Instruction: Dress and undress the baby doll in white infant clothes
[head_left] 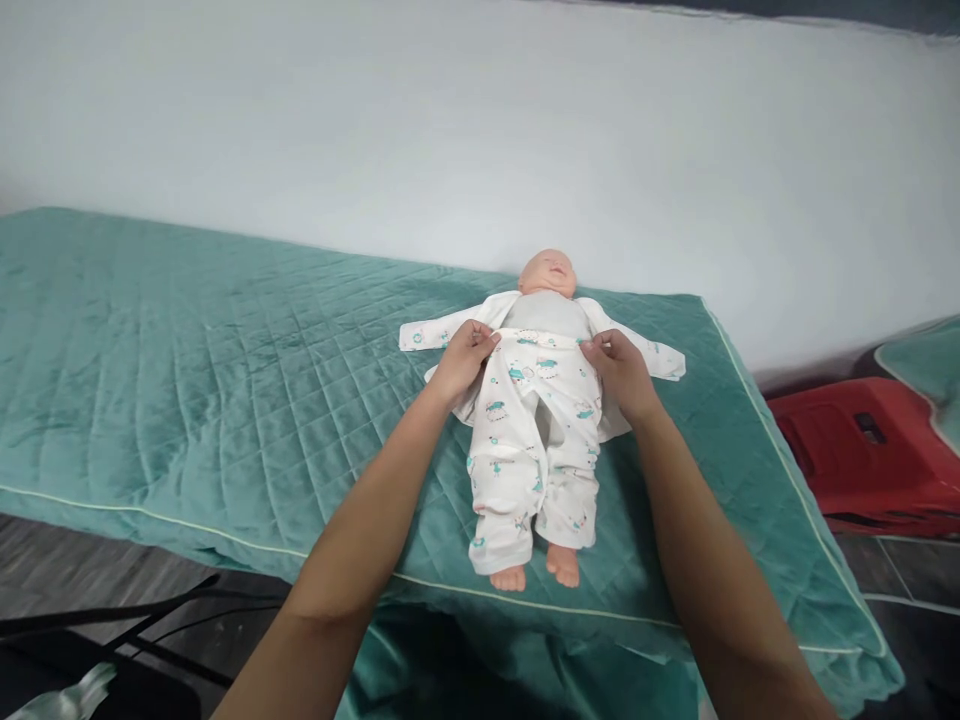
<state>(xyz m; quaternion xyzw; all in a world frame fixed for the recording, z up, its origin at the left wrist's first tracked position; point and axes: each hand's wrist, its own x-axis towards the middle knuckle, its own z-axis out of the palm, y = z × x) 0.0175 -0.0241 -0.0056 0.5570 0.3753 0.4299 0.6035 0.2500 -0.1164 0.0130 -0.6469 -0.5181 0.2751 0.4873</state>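
Observation:
A baby doll (550, 272) lies on its back on the green quilted cover (247, 380), head toward the wall, bare feet toward me. White printed baby pants (506, 470) are on its legs, with the waistband up over the belly. My left hand (469, 355) pinches the waistband at its left end, and my right hand (615, 365) pinches the right end. Under the doll, a matching white jacket (435, 330) is spread open, its sleeves stretched out to both sides. The doll's grey torso (546, 312) shows between the jacket's halves.
A white wall (375, 130) runs behind the covered surface. On the right, a red plastic stool or chair (870, 450) stands beside the edge. Black frame bars (150, 610) and a crumpled pale item (75, 695) are at the lower left, above a grey floor (52, 550).

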